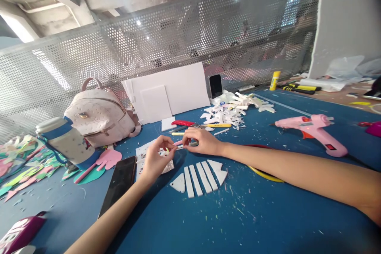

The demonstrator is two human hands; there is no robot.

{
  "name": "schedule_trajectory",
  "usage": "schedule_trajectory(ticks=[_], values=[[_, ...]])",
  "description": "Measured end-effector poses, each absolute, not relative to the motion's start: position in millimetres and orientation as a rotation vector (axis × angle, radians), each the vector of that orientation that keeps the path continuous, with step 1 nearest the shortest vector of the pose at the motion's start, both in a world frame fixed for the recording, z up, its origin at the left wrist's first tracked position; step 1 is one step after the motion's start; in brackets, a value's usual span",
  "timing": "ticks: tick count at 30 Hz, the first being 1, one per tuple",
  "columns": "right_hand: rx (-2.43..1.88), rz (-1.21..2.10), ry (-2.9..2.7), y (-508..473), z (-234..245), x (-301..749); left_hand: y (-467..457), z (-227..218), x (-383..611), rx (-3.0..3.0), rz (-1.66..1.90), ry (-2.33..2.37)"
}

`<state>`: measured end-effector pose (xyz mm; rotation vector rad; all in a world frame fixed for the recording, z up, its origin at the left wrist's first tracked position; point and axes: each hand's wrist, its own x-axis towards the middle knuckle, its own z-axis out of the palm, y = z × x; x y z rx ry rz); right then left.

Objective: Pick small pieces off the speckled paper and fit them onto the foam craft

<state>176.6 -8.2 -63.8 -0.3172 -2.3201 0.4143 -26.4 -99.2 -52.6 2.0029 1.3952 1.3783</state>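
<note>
My left hand (159,155) is closed in a pinch over a small scrap-covered sheet (141,151). Its fingertips meet the end of a thin pink-and-white stick (179,143), whose exact kind I cannot make out. My right hand (200,141) grips that stick from the other side, with the fingers curled round it. Just below the hands, cut white foam pieces lie in a fish shape: a rounded head piece (178,183), several strips (195,179) and a notched tail (218,170). Behind my right hand lie red-handled pliers (183,123) and a yellow pencil-like tool (220,125).
A pink glue gun (317,127) lies at right, near a glue stick (275,80). White foam scraps (229,109), a propped phone (216,85) and white boards (187,91) stand behind. At left are a dark phone (119,182), bottle (67,143), backpack (99,115) and coloured scraps (24,162).
</note>
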Motion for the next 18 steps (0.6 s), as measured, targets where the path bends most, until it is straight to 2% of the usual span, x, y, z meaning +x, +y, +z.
schedule_trajectory(ticks=[6, 14, 18], values=[[-0.422, 0.374, -2.261, -6, -65, 178, -101, -39, -45, 1.67, 1.6, 1.23], [-0.472, 0.386, -2.268, -8, -63, 178, -93, -25, -71, 1.484, 1.967, 1.239], [-0.483, 0.383, -2.269, -8, -63, 178, -89, -24, -80, 1.394, 2.036, 1.235]])
